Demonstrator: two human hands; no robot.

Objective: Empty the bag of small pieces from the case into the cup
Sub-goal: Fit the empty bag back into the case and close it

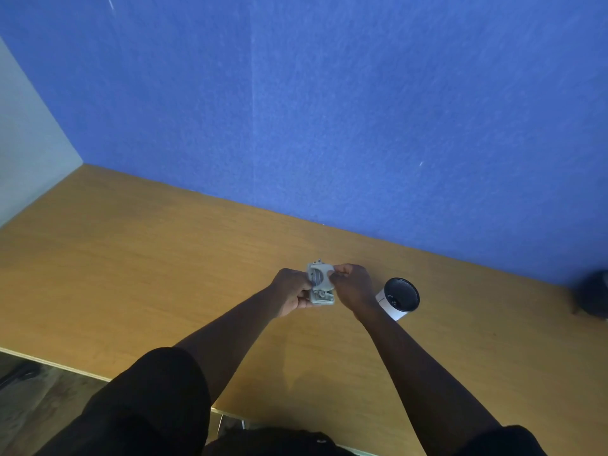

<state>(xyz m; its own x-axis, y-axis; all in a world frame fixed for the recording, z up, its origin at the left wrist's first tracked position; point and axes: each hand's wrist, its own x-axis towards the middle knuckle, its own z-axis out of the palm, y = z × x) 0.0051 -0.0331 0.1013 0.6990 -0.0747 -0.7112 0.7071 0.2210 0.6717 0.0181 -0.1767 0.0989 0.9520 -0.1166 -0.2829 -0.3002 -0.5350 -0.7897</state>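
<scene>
Above the table (164, 274), both hands (291, 292) grasp the grey case (320, 284); no writing legible.

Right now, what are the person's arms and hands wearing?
Both arms wear short black sleeves that stop above the elbows, so the forearms are bare. The left hand and right hand are bare too: no gloves. I can't see any watch, rings or bracelets, though fine details are too small to tell.

One case (320, 284), one cup (399, 299), two hands (291, 292)
</scene>
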